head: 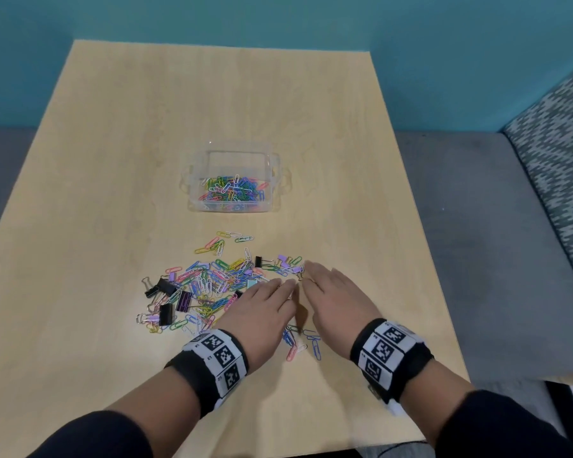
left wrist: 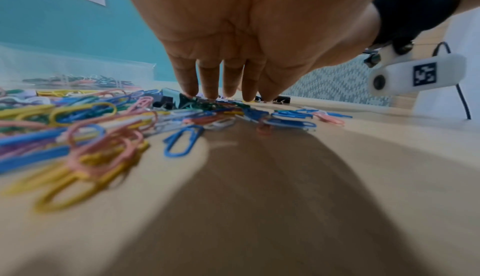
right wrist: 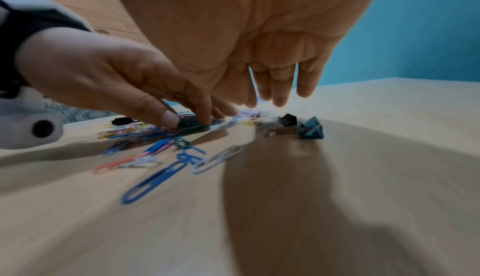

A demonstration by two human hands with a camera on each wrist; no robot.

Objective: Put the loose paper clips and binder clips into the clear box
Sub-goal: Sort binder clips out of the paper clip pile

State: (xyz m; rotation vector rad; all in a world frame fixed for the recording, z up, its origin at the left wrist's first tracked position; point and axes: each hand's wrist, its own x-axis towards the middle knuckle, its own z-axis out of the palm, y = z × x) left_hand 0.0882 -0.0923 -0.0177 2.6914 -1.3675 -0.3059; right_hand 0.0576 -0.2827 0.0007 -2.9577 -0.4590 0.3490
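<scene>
On the pale wooden bench [head: 113, 160], the leftmost things are several black binder clips [head: 166, 287] at the left edge of a scattered heap of loose, many-coloured wire paper clips [head: 209, 279]. Beyond the heap, well apart from it, stands the clear plastic box [head: 234, 153], open at the top, with a layer of coloured paper clips across its floor. The left hand [head: 262, 309] lies palm down over the right part of the heap; its fingers [left wrist: 187, 75] are straight and close together, the tips touching the clips, the thumb tip down on them too. Between the two wrists a few blue and pink paper clips [head: 300, 342] lie apart from the heap. The right hand [head: 336, 299] is just beside the left, palm down, its fingers [right wrist: 280, 87] straight, slightly spread and just above the bench, holding nothing. Near its fingertips lie a black binder clip [right wrist: 288, 119] and a teal binder clip [right wrist: 313, 130].
</scene>
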